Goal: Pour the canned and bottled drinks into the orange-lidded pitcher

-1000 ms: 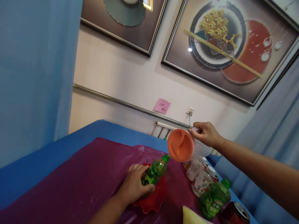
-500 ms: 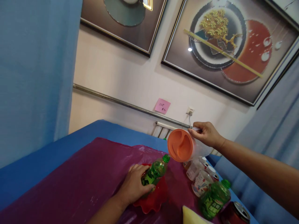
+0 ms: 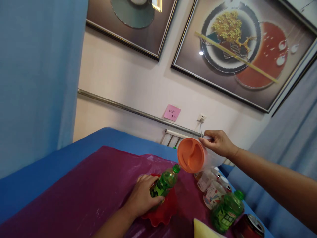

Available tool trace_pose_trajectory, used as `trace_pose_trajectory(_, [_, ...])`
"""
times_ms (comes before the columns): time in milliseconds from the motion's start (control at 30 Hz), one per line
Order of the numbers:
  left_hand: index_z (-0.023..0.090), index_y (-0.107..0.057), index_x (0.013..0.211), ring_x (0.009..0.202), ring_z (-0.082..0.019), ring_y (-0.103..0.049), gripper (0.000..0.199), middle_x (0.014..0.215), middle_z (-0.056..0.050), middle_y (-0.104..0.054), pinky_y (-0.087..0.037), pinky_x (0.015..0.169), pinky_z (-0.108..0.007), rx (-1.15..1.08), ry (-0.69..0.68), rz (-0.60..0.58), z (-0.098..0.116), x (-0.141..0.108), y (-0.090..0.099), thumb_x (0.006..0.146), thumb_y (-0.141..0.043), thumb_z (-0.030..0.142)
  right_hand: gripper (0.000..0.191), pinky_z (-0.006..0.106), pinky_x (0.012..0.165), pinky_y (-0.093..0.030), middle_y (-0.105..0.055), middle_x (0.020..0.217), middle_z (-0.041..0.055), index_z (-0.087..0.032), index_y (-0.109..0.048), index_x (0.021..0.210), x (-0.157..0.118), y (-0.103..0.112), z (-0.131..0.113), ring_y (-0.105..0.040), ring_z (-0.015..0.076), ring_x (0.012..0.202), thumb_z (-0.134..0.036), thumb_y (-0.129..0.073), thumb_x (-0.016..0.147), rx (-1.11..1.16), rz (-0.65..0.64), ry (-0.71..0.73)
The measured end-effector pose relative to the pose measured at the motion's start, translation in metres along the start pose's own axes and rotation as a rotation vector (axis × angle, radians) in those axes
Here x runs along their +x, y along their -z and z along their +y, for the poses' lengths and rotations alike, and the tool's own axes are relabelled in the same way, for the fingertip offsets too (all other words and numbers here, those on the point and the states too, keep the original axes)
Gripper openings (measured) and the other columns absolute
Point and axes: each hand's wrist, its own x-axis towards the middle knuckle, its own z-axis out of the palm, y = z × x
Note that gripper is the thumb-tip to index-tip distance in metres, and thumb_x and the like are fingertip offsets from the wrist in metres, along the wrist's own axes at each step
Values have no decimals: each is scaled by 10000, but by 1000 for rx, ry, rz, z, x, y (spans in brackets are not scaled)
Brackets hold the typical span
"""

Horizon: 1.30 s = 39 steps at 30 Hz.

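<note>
My left hand (image 3: 143, 198) is wrapped round a green plastic bottle (image 3: 167, 180), its green cap on. The bottle stands over a red scalloped dish (image 3: 163, 215); whether its base touches the dish is hidden by my fingers. In my right hand (image 3: 219, 142) is the handle of a translucent pitcher (image 3: 213, 160) with an orange lid (image 3: 190, 154). The pitcher is tipped on its side, lid towards the left, above and to the right of the bottle's cap. No liquid can be seen coming from it.
Along the table's right side stand several clear bottles (image 3: 214, 195), another green bottle (image 3: 228, 211) and a red can (image 3: 250, 226). Something yellow (image 3: 204, 229) lies at the near edge. A purple plastic sheet (image 3: 99, 188) covers the blue tabletop (image 3: 114, 135). Blue curtains (image 3: 37, 82) hang at both sides.
</note>
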Motion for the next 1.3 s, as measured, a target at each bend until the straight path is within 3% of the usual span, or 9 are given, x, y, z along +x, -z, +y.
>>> trace_pose_trajectory(1300, [226,-702,1149,1034,-285,-593,580,1080,-51,-709,-409,963,-402,8,13,-15,0,-1,-1,599,-857,326,462,254,475,-211,-302,500,-58,-235,-316,561,1,1,-2,-287,92,484,-514,-551,845,-15,-3,17])
